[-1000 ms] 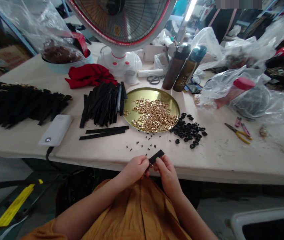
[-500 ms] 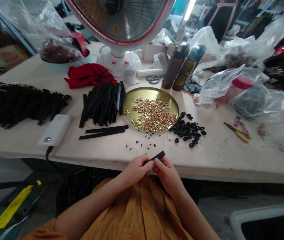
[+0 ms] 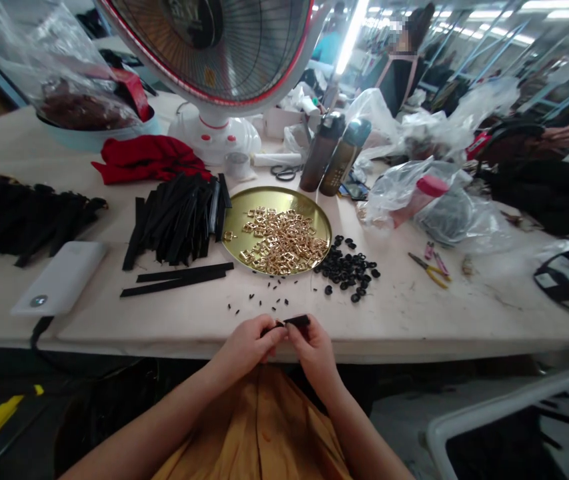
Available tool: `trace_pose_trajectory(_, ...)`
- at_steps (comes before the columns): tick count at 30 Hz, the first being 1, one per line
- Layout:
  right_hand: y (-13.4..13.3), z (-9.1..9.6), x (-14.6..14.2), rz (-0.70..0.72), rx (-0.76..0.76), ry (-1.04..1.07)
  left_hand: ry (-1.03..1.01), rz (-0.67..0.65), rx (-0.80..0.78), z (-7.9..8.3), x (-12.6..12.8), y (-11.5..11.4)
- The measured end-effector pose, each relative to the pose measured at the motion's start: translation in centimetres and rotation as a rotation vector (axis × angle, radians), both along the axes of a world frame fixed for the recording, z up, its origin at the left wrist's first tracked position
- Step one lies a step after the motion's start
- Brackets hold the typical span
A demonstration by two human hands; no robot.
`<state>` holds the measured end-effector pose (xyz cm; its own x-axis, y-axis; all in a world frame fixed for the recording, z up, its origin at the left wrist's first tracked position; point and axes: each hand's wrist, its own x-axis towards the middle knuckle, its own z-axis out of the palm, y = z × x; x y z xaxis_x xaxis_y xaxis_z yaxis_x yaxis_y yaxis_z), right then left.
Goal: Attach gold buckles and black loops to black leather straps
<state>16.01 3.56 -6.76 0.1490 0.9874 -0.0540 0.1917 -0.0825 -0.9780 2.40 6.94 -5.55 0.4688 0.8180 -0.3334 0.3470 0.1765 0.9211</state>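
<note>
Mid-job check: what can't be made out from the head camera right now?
Head view:
black strap: mostly hidden inside the left hand and right hand.
small black bits on the table: too small to identify.
bowl contents: blurred by its plastic bag.
fan: top cut off by the upper edge.

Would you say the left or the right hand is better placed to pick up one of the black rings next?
Probably the right hand: the black rings lie ahead and to its side, while the left hand would have to cross over. Both now pinch the black strap.
</note>
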Motion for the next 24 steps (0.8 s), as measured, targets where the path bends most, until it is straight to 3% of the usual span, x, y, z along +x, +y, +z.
trace_pose_trajectory(4,0.6,0.4,1.5,0.115,-0.023,-0.033,-0.169,0.071,-0.027,-0.3,1.0,1.0)
trace_pose_trajectory(7,2.0,0.8,4.4,0.123,0.032,-0.216,-0.093,-0.052,0.089,0.3,1.4,1.4)
trace_pose_trajectory(10,4.8,1.1,8.3,-0.073,0.164,-0.631,0.039,-0.061,0.176,0.7,1.5,1.7)
trace_pose_trajectory(13,7.7,0.9,11.2,-0.071,0.091,-1.124,0.075,-0.031,0.179,0.6,1.6,1.9)
trace_pose_trajectory(15,8.8,0.5,12.0,-0.027,0.039,-1.313,0.069,-0.037,0.166,0.5,1.7,1.9)
trace_pose_trajectory(20,9.1,-0.5,12.2,0.082,0.09,-1.403,0.072,-0.023,0.13,0.6,1.6,2.0)
trace_pose_trajectory(24,9.1,-0.8,12.8,0.056,0.061,-1.367,0.056,-0.037,0.129,0.6,1.7,2.1)
